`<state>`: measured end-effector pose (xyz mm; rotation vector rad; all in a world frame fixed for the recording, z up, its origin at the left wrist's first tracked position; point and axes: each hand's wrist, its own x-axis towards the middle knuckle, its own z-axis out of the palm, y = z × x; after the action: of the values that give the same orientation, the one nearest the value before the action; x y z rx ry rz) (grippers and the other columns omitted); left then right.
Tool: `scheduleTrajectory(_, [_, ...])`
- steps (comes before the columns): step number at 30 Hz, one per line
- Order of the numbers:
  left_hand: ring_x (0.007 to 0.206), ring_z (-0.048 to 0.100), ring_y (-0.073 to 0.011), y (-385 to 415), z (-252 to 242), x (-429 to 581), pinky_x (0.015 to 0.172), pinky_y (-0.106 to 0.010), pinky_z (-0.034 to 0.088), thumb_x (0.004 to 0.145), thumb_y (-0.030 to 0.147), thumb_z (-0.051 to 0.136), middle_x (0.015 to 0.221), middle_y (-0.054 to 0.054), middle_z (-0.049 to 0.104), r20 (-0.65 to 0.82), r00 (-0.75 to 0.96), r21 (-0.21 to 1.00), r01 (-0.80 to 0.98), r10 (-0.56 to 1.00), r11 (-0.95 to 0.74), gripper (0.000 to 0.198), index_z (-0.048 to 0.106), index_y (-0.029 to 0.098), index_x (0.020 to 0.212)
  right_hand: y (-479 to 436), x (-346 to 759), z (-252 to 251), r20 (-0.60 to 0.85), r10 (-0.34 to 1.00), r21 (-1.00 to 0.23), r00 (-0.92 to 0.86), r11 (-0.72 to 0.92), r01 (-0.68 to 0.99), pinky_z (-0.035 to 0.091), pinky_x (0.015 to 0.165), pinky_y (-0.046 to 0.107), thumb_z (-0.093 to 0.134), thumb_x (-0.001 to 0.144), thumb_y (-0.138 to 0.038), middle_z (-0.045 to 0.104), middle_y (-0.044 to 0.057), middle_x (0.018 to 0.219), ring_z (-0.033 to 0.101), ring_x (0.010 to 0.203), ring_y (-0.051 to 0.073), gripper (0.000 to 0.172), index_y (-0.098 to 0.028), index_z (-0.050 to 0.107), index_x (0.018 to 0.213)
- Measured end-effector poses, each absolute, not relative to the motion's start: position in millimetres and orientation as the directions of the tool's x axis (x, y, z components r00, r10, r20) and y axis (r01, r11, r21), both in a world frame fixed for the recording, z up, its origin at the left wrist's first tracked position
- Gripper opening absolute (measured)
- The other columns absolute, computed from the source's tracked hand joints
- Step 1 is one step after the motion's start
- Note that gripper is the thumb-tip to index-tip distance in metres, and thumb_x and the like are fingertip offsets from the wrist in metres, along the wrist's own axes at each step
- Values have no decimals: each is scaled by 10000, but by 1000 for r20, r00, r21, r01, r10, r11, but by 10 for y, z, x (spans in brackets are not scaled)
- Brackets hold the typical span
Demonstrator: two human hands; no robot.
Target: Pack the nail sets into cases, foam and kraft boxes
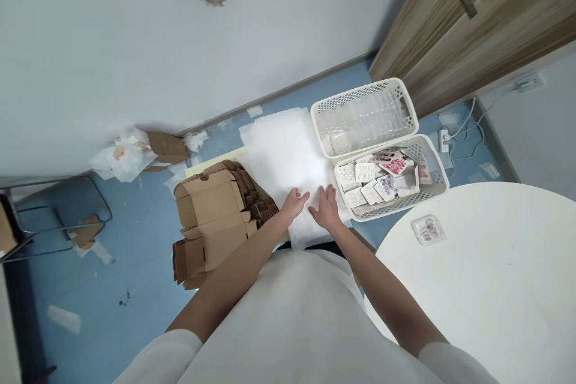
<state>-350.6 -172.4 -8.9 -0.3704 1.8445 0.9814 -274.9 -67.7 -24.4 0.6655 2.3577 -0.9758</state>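
Observation:
A pile of thin white sheets (285,150) lies in front of me, partly covering the flattened cardboard boxes' right end. My left hand (294,204) is over the near part of the pile, thumb and fingers apart, holding nothing. Close to its right, my right hand (326,209) rests on or just above the sheets with its fingers spread. Whether either palm presses on the pile I cannot tell. To the left are stacked brown cardboard boxes (211,207), folded flat. Beside my right hand stands a white basket (435,189) holding printed cards (371,192) and small clear packs.
Behind that basket, a second white basket (317,114) holds clear plastic containers (366,120). A round white table (490,288) at right carries a small clear pack (428,230). Scraps and a metal-framed chair (58,216) are on the blue floor at left. A power strip (444,140) lies far right.

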Motion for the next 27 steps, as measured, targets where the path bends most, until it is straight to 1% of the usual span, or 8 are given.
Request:
scheduleTrajectory(4, [1202, 387, -271, -1674, -169, -3465, 889, -308, 369, 708, 562, 524, 1367, -130, 335, -859, -491, 454, -597, 146, 661, 674, 378, 200, 1257, -807, -2757, -277, -665, 133, -439, -734, 726, 529, 85, 1035, 490, 518, 749, -340, -45, 151, 1460, -80, 1330, 285, 797, -131, 80, 1381])
scheduleTrajectory(8, [1020, 531, -222, -1618, -285, -3450, 788, -287, 419, 757, 473, 501, 1175, -121, 530, -808, -569, 517, -558, 155, 649, 441, 520, 175, 1082, -897, -2754, -225, -634, 52, -458, -771, 779, 429, 34, 1031, 517, 497, 758, -333, 50, 129, 1464, -77, 1334, 264, 783, -148, 68, 1386])
scheduleTrajectory(11, [821, 589, -177, -1604, -384, -3503, 704, -272, 434, 787, 369, 470, 918, -84, 634, -754, -645, 550, -512, 128, 660, 255, 587, 163, 882, -904, -2760, -178, -582, -38, -545, -812, 760, 355, 52, 1032, 522, 495, 752, -271, 140, 108, 1454, 10, 1340, 261, 725, -166, 144, 1377])
scheduleTrajectory(14, [705, 580, -162, -1622, -453, -3576, 646, -271, 424, 777, 313, 468, 759, -56, 631, -715, -694, 542, -475, 84, 693, 192, 588, 169, 733, -850, -2769, -160, -510, -98, -647, -854, 698, 306, 103, 1029, 520, 474, 760, -218, 250, 80, 1423, 171, 1318, 245, 604, -219, 278, 1332])
scheduleTrajectory(16, [667, 566, -159, -1651, -468, -3607, 626, -272, 413, 774, 302, 464, 696, -42, 612, -704, -706, 542, -463, 78, 702, 192, 573, 175, 678, -789, -2777, -174, -450, -44, -690, -892, 651, 316, 154, 1029, 495, 451, 778, -216, 317, 82, 1388, 242, 1293, 227, 509, -227, 368, 1280])
scheduleTrajectory(18, [632, 554, -154, -1693, -460, -3614, 603, -268, 406, 779, 304, 453, 646, -29, 593, -695, -715, 548, -451, 82, 705, 205, 561, 181, 655, -724, -2790, -209, -392, 103, -704, -914, 606, 371, 205, 1029, 457, 455, 782, -242, 312, 108, 1381, 244, 1289, 227, 457, -195, 422, 1236])
scheduleTrajectory(22, [584, 546, -144, -1795, -414, -3579, 569, -258, 402, 795, 325, 433, 625, -22, 588, -697, -706, 585, -456, 127, 671, 225, 552, 187, 664, -625, -2855, -313, -372, 323, -734, -870, 471, 489, 263, 1011, 445, 546, 722, -320, 264, 146, 1381, 221, 1288, 261, 613, -158, 339, 1276])
scheduleTrajectory(27, [602, 548, -138, -1867, -388, -3531, 571, -250, 410, 792, 290, 444, 672, -34, 598, -688, -709, 643, -496, 155, 584, 187, 565, 175, 706, -588, -2981, -353, -496, 364, -774, -788, 226, 591, 431, 838, 392, 604, 656, -362, 466, 120, 1191, 511, 997, 216, 680, -202, 310, 1249])
